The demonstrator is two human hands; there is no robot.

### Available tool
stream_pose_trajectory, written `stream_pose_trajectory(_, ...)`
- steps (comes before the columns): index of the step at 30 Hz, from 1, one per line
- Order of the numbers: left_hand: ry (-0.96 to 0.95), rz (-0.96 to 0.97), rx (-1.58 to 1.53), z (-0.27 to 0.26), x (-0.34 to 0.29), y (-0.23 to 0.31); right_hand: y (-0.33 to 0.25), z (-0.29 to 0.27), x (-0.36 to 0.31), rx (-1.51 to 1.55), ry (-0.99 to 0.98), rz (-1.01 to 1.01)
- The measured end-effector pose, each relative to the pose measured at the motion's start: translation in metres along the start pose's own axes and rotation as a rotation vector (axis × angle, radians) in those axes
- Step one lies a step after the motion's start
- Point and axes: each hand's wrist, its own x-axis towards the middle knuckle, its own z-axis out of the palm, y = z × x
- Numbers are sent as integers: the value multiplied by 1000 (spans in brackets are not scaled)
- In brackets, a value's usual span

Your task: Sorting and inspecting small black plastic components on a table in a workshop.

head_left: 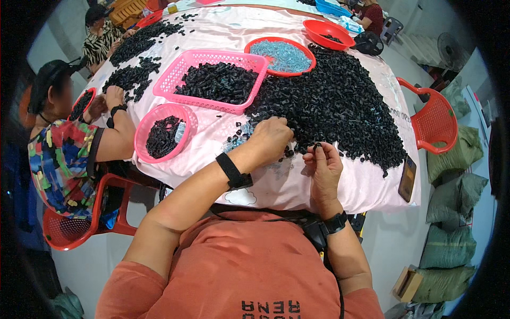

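Some lettering [270, 307] on shirt [244, 255]; right hand [325, 167] pinching black piece [317, 146]; left hand [270, 140]: can't tell.

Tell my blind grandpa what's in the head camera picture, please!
The person's right hand pinches a small black piece; the left hand is at the edge of a big black pile on a pink tablecloth. A pink rectangular basket holds black pieces; another person sits at left.
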Motion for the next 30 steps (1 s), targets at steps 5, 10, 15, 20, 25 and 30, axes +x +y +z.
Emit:
stream_pose_trajectory(5, -8, -1, 33, -1, -3, -3, -1, 1, -1, -3, 9, 20)
stream_pose_trajectory(10, -59, -76, -4, -6, 2, -4, 1, -1, 0, -17, -2, -20)
stream_pose_trajectory(15, -5, -85, -15, 7, 7, -4, 2, -1, 0, -7, -10, -5)
stream_pose_trajectory(20, 58, -29, 92, 12, 13, 0, 1, -1, 0, -4, -16, 3)
stream_pose_trajectory(25, 73, 17, 122, 10, 11, 3, -1, -1, -1, -26, -22, 28)
stream_pose_trajectory(30, 68, 37, 122, 11, 12, 1, -3, 2, -2, -8, -9, 53)
